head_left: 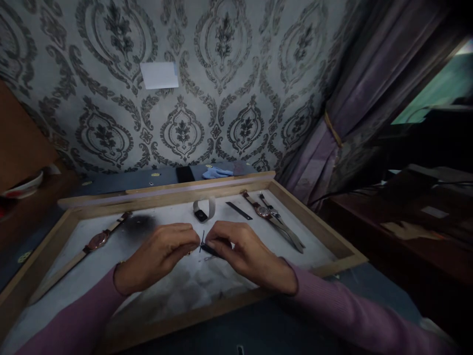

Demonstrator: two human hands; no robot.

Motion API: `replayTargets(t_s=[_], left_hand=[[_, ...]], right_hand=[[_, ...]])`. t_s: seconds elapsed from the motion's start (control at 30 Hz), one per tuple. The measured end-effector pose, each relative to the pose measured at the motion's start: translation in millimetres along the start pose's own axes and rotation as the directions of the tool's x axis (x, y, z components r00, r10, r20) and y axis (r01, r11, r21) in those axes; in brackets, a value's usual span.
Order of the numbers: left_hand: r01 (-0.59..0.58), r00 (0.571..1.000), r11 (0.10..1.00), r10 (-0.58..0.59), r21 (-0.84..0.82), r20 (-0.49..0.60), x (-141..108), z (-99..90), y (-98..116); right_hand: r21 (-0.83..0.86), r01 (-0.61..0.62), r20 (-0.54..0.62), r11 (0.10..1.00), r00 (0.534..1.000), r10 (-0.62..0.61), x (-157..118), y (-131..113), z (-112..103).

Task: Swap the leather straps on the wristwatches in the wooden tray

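My left hand is closed in a pinch over the middle of the wooden-framed tray; what lies between its fingertips is hidden, though a tiny gold-coloured bit shows beneath them. My right hand is closed on a dark narrow strip, whose kind I cannot make out. A thin dark piece stands crosswise at the strip's end, between both sets of fingertips. Under the hands lies a small thin item. Just beyond them is a square-faced watch with a looped pale band.
The tray's wooden rim surrounds the work. A brown strapped watch lies left; two more watches, one of them round-faced, lie right. A black flat strip lies behind my right hand. Beyond the rim are a blue cloth and black rectangular object.
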State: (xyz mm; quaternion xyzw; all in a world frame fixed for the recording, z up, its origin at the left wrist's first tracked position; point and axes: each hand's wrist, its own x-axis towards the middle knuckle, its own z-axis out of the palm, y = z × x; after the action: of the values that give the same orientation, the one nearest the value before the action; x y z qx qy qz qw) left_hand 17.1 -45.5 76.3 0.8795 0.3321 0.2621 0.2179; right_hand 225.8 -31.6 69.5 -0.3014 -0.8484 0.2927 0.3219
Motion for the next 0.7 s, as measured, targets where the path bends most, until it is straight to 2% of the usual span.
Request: replayTargets(t_s=[0.07, 0.13, 0.23, 0.33, 0.4, 0.47, 0.57, 0.63, 0.7], left_hand=[[0.093, 0.995, 0.979, -0.1, -0.184, -0.03, 0.6, 0.3, 1.1], [0.155, 0.979, 0.94, -0.188, -0.305, -0.083, 1.0, 3.5, 1.5], [0.169, 0.955, 0.94, -0.23, -0.297, -0.186, 1.2, 11.0, 1.9], [0.133, 0.952, 0.99, -0.143, -0.054, -0.272, 0.1, 17.0, 2.6], [0.102, 0.96, 0.979, -0.049, 0.178, -0.277, -1.3, 19.2, 3.2], [0.052, 0.964, 0.903, 0.066, 0.427, -0.259, -2.2, 20.1, 4.2], [-0.032, 0.949, 0.716, 0.241, 0.698, -0.204, -2.4, 19.8, 6.2], [-0.074, 0.935, 0.631, 0.313, 0.773, -0.166, -2.3, 19.2, 7.1], [-0.067, 0.931, 0.634, 0.317, 0.771, -0.179, -3.0, 19.0, 6.4]], right_hand=[[0.038, 0.002, -0.072, 0.999, 0.997, 0.001, -1.3, -0.1, 4.2], [0.135, -0.042, -0.153, 0.99, 0.986, 0.063, -1.3, -0.6, 10.9], [0.373, -0.139, -0.174, 0.917, 0.961, 0.217, 0.2, -1.4, 20.4], [0.577, -0.244, -0.088, 0.78, 0.93, 0.356, 2.1, -1.0, 24.8], [0.66, -0.305, -0.015, 0.686, 0.908, 0.419, 3.5, -0.1, 25.9], [0.732, -0.346, 0.045, 0.587, 0.884, 0.466, 5.6, 1.1, 27.0], [0.822, -0.376, 0.118, 0.427, 0.848, 0.517, 10.0, 1.9, 29.4], [0.851, -0.384, 0.152, 0.358, 0.834, 0.531, 13.0, 1.5, 30.7], [0.867, -0.384, 0.167, 0.317, 0.824, 0.541, 15.2, 0.6, 31.2]])
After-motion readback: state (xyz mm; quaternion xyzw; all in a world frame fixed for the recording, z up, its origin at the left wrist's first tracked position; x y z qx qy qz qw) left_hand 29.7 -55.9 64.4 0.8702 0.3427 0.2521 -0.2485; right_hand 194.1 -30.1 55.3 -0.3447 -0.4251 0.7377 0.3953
